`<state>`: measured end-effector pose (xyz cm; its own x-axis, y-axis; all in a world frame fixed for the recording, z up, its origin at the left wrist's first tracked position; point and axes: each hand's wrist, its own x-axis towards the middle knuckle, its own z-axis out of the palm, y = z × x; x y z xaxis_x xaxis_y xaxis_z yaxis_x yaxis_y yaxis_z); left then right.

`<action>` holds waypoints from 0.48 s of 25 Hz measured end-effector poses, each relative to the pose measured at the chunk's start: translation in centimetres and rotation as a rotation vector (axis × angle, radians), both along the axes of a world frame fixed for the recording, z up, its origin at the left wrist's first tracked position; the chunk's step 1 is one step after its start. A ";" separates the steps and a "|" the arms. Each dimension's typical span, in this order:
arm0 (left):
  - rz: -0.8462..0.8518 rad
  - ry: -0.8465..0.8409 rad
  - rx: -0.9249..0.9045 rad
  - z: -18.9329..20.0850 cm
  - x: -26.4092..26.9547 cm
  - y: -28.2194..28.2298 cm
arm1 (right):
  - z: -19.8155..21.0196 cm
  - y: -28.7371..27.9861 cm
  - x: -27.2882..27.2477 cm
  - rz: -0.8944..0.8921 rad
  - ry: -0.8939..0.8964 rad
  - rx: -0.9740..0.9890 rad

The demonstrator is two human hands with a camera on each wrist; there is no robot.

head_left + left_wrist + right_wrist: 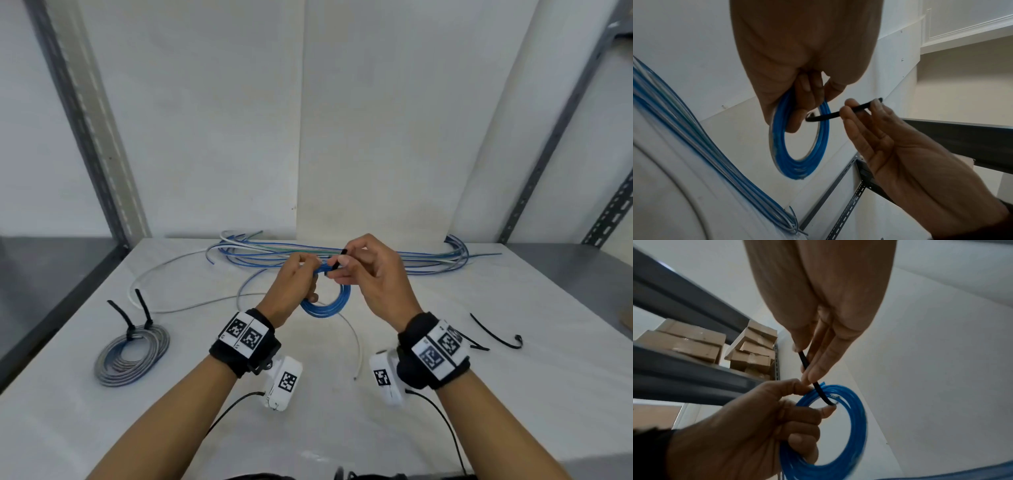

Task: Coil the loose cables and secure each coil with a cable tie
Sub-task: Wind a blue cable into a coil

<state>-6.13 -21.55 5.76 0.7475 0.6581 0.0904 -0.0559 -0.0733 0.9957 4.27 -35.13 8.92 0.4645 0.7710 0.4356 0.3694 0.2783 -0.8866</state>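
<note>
My left hand (301,274) grips a coil of blue cable (337,305) above the white table (445,394); in the left wrist view the blue coil (803,168) hangs from its curled fingers. My right hand (346,263) pinches a black cable tie (337,262) between thumb and fingertips. In the left wrist view the tie (830,116) passes through the coil's hole. The right wrist view shows the tie (818,386) crossing the blue coil (851,426) beside the left thumb.
A finished grey-blue coil (132,356) with two black ties lies at the left. A bundle of loose blue and white cables (376,258) lies along the back. A loose white cable (164,274) curves across the table. Spare black ties (496,334) lie at the right.
</note>
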 end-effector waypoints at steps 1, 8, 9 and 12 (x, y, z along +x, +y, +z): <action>0.008 -0.005 0.000 0.0 -0.2 0.2 | -0.5 0.2 -0.3 0.017 -0.010 0.034; 0.051 -0.118 0.230 0.8 -1.3 0.7 | -0.6 0.4 -0.6 0.016 0.092 -0.030; 0.040 -0.134 0.293 0.9 -1.4 0.3 | -0.6 0.5 -0.6 -0.007 0.104 -0.046; 0.042 -0.163 0.455 1.3 -1.5 -0.5 | -0.4 1.0 -0.8 -0.014 0.167 -0.042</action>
<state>-7.65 -22.02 7.06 0.6731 0.5539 0.4900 -0.1966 -0.5048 0.8406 3.50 -34.12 8.54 0.5388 0.7799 0.3185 0.2191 0.2353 -0.9469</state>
